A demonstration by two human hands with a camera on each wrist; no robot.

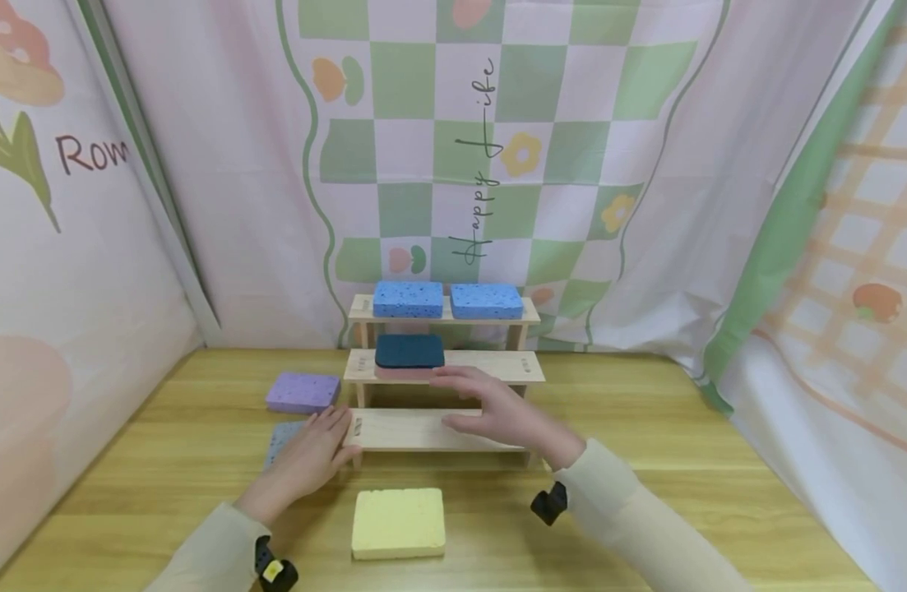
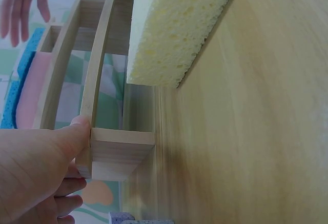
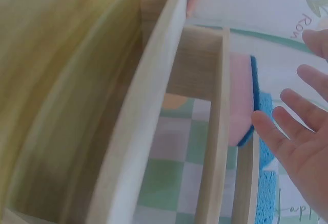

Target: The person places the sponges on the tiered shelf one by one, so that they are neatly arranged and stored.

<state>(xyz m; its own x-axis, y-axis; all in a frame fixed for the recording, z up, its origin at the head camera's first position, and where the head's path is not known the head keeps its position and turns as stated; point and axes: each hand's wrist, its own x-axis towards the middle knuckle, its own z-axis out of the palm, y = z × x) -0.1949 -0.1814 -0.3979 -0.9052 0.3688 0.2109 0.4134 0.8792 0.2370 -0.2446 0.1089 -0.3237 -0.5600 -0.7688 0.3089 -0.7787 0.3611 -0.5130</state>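
Note:
A three-tier wooden rack stands on the table. My left hand grips the left end of its lowest tier; in the left wrist view the thumb lies at the board's front corner, with the other fingers past the end. My right hand hovers over the right half of the lower tiers, fingers extended and holding nothing. Its fingertips overlap the right edge of a pink sponge with a dark blue-green scouring pad on the middle tier. Two blue sponges sit side by side on the top tier.
A yellow sponge lies on the table in front of the rack. Left of the rack are a purple sponge and a grey-blue sponge, partly hidden by my left hand. Printed curtains enclose the table's back and sides.

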